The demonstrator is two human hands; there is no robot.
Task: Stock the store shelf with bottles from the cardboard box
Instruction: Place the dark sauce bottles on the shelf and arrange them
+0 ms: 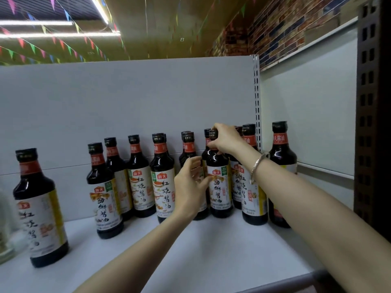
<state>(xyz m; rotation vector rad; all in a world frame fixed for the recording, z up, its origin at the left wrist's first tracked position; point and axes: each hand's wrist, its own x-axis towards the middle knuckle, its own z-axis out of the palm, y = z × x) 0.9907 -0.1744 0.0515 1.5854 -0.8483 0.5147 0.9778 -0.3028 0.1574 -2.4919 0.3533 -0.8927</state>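
Observation:
Several dark soy sauce bottles with white labels stand upright on the white shelf (190, 250). My right hand (226, 138) grips the neck and cap of one bottle (219, 187) standing in the middle of the row. My left hand (190, 185) is wrapped around the body of a neighbouring bottle just left of it, mostly hiding that bottle. A lone bottle (40, 210) stands nearer the front at the left. The cardboard box is out of view.
A white back panel (127, 106) closes the shelf behind the bottles. A slotted upright (257, 102) divides this bay from the right one, where another bottle (281, 166) stands. A dark perforated post (368, 123) rises at the right. Bare shelf surface lies in front.

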